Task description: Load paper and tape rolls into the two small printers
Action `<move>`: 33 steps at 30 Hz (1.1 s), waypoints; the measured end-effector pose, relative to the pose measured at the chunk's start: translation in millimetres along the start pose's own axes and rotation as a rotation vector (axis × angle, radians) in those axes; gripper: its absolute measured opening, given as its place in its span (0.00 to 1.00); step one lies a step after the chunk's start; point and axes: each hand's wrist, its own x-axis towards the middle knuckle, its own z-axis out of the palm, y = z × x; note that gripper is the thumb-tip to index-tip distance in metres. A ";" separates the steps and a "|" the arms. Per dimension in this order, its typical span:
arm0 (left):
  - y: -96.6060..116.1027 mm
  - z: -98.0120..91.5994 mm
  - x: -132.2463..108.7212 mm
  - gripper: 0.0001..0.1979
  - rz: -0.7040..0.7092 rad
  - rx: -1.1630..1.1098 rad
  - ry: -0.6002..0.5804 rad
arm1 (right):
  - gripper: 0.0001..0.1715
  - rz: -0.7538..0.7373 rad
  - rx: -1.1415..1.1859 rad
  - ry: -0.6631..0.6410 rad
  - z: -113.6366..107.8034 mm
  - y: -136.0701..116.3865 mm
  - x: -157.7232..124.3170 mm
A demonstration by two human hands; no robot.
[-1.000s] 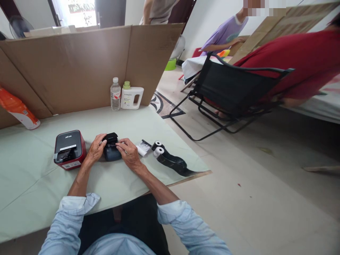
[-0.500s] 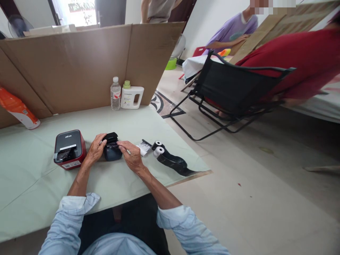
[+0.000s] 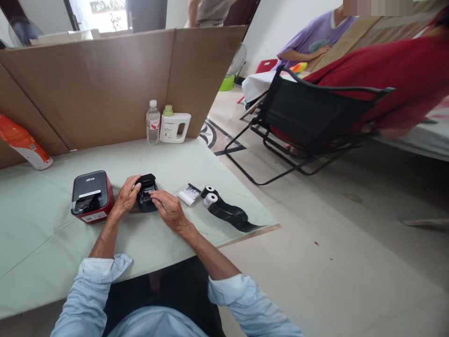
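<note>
A small dark label printer (image 3: 148,204) stands on the table with its lid raised. My left hand (image 3: 126,195) is closed on the printer's left side, thumb at the lid's edge. The fingers of my right hand (image 3: 171,206) are pinched together at the right side of the opening, their tips over the inside; whatever they pinch is too small to make out. To the left is a larger red and black printer (image 3: 91,196). Right of my right hand lie a printed piece of white paper (image 3: 189,194) and two paper rolls (image 3: 210,199) with dark strips trailing toward the table edge.
A cardboard screen (image 3: 115,89) borders the table (image 3: 42,262) at the back. Before it stand a clear water bottle (image 3: 153,124), a white jug (image 3: 175,127) and an orange bottle (image 3: 26,142). On the right are a folding chair (image 3: 312,107) and people at another table.
My right hand has shifted slightly left and down, its fingertips now over the printer's opening. More of the white paper shows. My left hand stays in place.
</note>
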 end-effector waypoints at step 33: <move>3.9 1.5 1.3 0.22 -0.015 -0.014 0.036 | 0.19 -0.020 -0.047 0.032 11.5 6.0 8.6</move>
